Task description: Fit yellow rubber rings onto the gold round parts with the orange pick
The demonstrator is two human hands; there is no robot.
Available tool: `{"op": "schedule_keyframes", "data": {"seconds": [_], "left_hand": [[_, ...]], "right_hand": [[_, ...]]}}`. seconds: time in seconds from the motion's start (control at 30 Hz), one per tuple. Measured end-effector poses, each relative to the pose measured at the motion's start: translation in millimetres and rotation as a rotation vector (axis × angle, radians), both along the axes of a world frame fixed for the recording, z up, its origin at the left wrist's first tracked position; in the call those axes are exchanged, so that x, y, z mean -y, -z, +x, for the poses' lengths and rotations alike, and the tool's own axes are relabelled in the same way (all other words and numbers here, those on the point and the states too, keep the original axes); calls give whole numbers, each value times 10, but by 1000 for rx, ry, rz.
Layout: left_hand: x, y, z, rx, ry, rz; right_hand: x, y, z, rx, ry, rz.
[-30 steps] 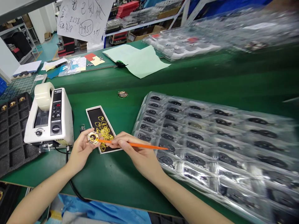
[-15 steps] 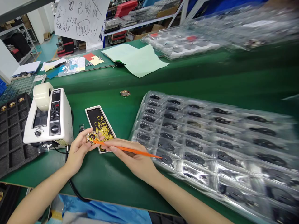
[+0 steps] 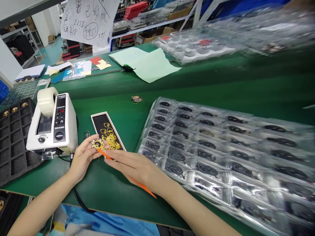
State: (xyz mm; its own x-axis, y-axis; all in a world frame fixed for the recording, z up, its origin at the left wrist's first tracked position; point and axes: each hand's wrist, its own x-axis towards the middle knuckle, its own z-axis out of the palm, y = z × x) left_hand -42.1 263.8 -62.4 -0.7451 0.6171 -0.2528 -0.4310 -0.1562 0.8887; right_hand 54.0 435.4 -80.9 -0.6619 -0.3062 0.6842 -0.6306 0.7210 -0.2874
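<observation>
My left hand (image 3: 83, 154) holds a small round gold part (image 3: 97, 144) between its fingertips, near the lower end of a white-rimmed black box. In my right hand (image 3: 137, 164) are orange tweezers (image 3: 145, 189), their tip touching or very close to the lower edge of the gold part. Part of the tweezers is hidden by my right fingers. Many thin yellow rings (image 3: 110, 139) lie in the box (image 3: 93, 121) just behind both hands.
A white tape dispenser (image 3: 70, 121) stands left, beside a black foam tray (image 3: 14, 141). Clear trays of black parts (image 3: 182, 132) spread across the right. Another round part (image 3: 136, 99) lies behind the box. Light green paper (image 3: 152, 65) is further back.
My right hand has turned, so the tweezers slant more steeply, with their rear end lower and further left. The round part is tilted more towards the camera in my left fingers.
</observation>
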Motion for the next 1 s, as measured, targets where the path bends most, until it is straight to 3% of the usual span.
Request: {"op": "schedule_keyframes", "data": {"seconds": [0.2,0.33,0.43,0.6,0.7,0.77,0.93,1.0], "left_hand": [[-4,69,65,-21,87,37],[-10,106,96,-45,121,9],[-19,115,87,-14,109,-23],[-36,111,53,49,83,-67],[-48,93,34,80,73,-78],[-56,73,18,113,66,-65],[-59,25,-19,141,94,-101],[-59,13,-16,114,125,-131]], "right_hand": [[106,34,-25,-113,163,-213],[129,65,-41,-106,210,-258],[122,107,-44,-115,203,-154],[93,108,-43,-125,135,183],[68,70,-48,-110,114,213],[52,39,-43,-68,125,90],[22,-48,18,61,189,-446],[16,-64,35,78,199,-559]]}}
